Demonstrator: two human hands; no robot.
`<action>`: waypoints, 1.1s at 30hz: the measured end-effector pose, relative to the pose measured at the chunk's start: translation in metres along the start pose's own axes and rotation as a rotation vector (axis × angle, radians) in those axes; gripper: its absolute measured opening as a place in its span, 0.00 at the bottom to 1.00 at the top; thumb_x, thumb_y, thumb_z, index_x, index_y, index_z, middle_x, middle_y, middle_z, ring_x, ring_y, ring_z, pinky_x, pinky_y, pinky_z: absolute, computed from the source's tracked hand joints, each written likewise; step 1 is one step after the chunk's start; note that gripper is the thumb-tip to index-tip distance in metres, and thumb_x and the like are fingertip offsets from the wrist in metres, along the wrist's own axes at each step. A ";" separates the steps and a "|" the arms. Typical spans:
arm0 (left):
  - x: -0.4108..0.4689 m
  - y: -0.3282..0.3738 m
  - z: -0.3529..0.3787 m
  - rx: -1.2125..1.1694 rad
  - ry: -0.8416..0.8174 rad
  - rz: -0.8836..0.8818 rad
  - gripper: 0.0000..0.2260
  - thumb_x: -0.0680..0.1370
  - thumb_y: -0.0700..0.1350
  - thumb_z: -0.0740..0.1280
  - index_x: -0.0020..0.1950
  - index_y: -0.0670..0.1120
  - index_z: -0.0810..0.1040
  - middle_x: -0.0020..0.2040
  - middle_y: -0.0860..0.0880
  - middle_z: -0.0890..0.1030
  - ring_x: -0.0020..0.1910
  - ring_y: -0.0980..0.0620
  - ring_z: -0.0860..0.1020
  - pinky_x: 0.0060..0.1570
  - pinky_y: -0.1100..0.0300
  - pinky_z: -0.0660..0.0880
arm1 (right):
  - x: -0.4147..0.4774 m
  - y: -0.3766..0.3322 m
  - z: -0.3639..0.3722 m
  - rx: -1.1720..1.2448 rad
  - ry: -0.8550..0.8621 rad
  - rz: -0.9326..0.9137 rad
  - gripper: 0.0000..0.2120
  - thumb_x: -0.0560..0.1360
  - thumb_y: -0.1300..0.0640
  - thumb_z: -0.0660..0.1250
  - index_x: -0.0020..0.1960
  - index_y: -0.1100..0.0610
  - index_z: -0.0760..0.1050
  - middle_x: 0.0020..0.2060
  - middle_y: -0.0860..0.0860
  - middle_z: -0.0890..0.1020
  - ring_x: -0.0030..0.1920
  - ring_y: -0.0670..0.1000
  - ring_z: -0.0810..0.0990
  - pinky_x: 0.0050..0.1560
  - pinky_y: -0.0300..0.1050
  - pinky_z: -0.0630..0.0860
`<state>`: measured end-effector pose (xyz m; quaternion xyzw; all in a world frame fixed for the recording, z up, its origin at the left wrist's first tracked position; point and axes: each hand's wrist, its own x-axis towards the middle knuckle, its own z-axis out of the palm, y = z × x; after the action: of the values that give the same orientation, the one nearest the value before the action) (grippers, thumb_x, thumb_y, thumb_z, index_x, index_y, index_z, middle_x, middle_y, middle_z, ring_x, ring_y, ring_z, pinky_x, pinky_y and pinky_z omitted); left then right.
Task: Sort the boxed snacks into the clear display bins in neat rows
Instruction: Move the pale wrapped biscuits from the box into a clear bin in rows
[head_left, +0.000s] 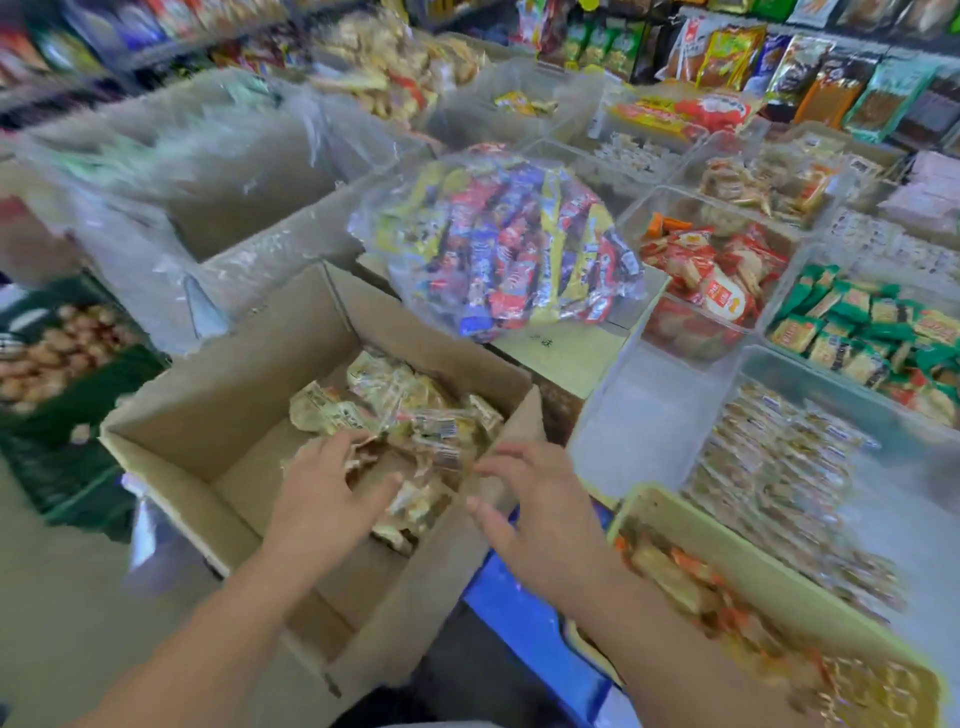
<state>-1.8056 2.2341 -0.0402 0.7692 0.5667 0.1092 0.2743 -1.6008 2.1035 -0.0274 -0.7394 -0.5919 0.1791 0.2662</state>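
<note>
Inside the box (223, 410), the left grip (332, 486) lies spread over the packets (405, 410), fingers loose and closed round nothing that I can make out; the right grip (524, 499) hovers at the box's right wall, splayed and empty too; motion blur hides the fingertips' exact contact. The step looks like gathering a handful; it should go best if both grips close in from opposite sides and square a small stack, faces one way, rather than scooping a loose heap. The packets are small flat pillows in clear, glossy film with pale printing and barcodes; they lie jumbled at the far right of the box and will likely slide on one another, so a modest, firm pinch seems wiser than a big armful. The box is plain brown cardboard, flaps up, its near floor bare. To the right stands a bin (649, 415) of frosted clear plastic, stiff-walled; similar packets already lie in rows along its right part, with bare space left, so the new stack could continue those rows. Beyond the box rests a bag (498, 239) of bright mixed sweets, crinkled and shiny.
</note>
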 end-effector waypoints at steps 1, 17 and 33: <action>0.014 -0.017 -0.010 -0.002 -0.051 -0.049 0.26 0.74 0.59 0.73 0.70 0.51 0.74 0.63 0.50 0.75 0.67 0.46 0.72 0.62 0.53 0.70 | 0.008 -0.014 0.013 -0.029 0.015 -0.019 0.17 0.76 0.43 0.67 0.59 0.51 0.82 0.60 0.49 0.79 0.64 0.53 0.73 0.68 0.49 0.68; 0.178 -0.120 0.024 -0.357 -0.376 -0.630 0.39 0.76 0.64 0.70 0.78 0.40 0.65 0.76 0.40 0.70 0.71 0.37 0.72 0.69 0.46 0.70 | 0.045 -0.068 0.094 -0.532 -0.185 0.267 0.27 0.76 0.35 0.48 0.55 0.45 0.81 0.52 0.42 0.82 0.67 0.52 0.71 0.77 0.57 0.41; 0.176 -0.120 0.034 -0.397 -0.414 -0.632 0.35 0.70 0.44 0.81 0.72 0.36 0.70 0.71 0.38 0.76 0.68 0.38 0.75 0.67 0.45 0.73 | 0.044 -0.067 0.096 -0.516 -0.132 0.258 0.23 0.77 0.38 0.50 0.50 0.45 0.82 0.47 0.41 0.82 0.61 0.50 0.74 0.77 0.57 0.45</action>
<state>-1.8281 2.4131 -0.1590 0.4955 0.6756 -0.0303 0.5450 -1.6985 2.1742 -0.0604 -0.8384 -0.5351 0.1031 0.0054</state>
